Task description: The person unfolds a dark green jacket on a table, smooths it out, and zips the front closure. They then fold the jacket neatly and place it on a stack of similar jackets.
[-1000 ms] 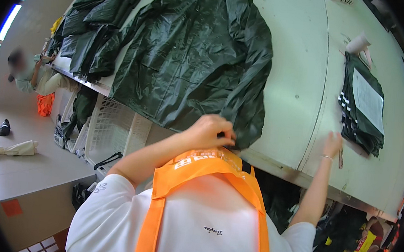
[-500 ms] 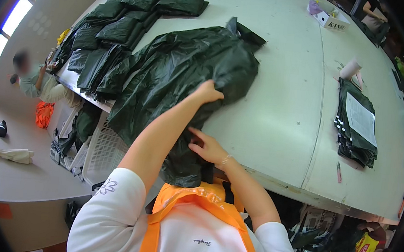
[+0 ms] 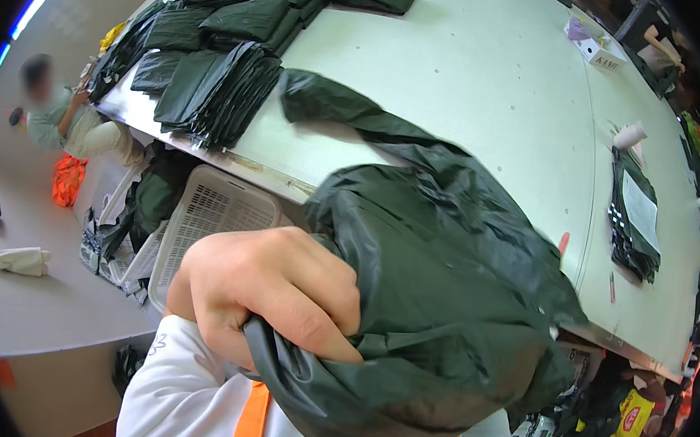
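Clenched tight, the left hand (image 3: 268, 295) has its grip on a dark green garment (image 3: 434, 309), with the fingers (image 3: 307, 331) curled over a bunched fold of the shiny cloth. The garment is lifted up close to the camera, above the near edge of the worktop (image 3: 463, 70), and one long part of it trails back across the worktop toward the middle. The right hand cannot be seen, because the big bundle of cloth hides that side, so I cannot tell what its grip is doing. Piles of folded dark green garments (image 3: 220, 82) lie at the far left corner of the worktop and along its left edge. A smaller stack of dark pieces with a white sheet on top (image 3: 637, 214) lies near the right edge. A small white roll (image 3: 628, 135) stands just beyond that stack. A white plastic basket (image 3: 209, 214) sits under the near edge of the worktop. Another person (image 3: 68, 115) sits low on the floor, well off to the left. An orange thing (image 3: 66, 179) lies on the floor beside that person.
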### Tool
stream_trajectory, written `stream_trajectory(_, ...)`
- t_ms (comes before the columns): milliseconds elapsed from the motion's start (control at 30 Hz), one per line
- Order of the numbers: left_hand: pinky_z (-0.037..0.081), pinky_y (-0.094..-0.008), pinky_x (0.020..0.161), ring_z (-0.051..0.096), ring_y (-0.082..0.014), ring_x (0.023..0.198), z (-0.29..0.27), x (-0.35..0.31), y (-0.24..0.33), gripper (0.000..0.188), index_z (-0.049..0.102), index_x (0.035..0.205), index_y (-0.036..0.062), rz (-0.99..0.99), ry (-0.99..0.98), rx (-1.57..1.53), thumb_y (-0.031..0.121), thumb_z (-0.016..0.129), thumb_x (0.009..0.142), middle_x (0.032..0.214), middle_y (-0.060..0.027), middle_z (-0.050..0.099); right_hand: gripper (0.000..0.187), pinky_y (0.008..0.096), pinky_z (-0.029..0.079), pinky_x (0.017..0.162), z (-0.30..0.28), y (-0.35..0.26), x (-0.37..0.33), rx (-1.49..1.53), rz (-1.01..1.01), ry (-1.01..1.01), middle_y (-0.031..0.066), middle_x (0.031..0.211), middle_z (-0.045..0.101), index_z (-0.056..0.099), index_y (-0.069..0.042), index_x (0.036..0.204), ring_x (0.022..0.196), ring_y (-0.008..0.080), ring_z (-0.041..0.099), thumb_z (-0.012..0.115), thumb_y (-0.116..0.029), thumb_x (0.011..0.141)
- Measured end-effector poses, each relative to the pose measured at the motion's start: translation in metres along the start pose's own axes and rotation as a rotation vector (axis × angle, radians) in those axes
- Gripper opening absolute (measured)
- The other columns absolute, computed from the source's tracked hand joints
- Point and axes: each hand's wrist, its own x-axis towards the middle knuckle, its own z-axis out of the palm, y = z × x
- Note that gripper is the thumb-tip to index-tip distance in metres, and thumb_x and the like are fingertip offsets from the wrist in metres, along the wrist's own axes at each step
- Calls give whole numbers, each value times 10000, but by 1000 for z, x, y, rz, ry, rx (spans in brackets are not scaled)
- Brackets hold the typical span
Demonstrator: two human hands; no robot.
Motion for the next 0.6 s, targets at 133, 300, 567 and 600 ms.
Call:
stream_trajectory(133, 436, -281, 564, 554, -236, 660, -3, -18, 12, 222, 697, 856, -35, -13, 151, 68, 154, 611, 778, 875, -158, 580, 458, 325, 486, 836, -100, -37, -68, -133, -9, 214, 145, 1167, 579, 437, 11, 1305, 993, 226, 584, 568, -146, 895)
stream_trajectory(300, 373, -230, 400, 517, -140, 464, -11, -42, 16, 227, 689, 759, -38, 254, 126, 179, 168, 629, 836, 715, -89, 579, 481, 330, 477, 856, -211, -140, -140, -301, -96, 468, 152, 1189, 569, 421, 8, 1318, 1022, 237, 575, 574, -144, 889)
stream_trajectory(567, 290, -253, 324, 487, -151, 367, -11, -129, 52, 296, 600, 743, 9, 34, 245, 204, 261, 750, 782, 533, -36, 529, 519, 340, 462, 888, -206, -330, -72, -390, -421, 520, 164, 1223, 552, 395, 3, 1340, 1068, 253, 561, 584, -141, 878)
stream_trajectory(600, 298, -264, 333, 484, -163, 367, -3, -145, 51, 311, 584, 729, 14, -41, 318, 191, 276, 741, 790, 528, -44, 522, 524, 341, 460, 892, -183, -350, -45, -376, -471, 485, 166, 1227, 550, 392, 2, 1342, 1073, 255, 559, 585, -141, 877)
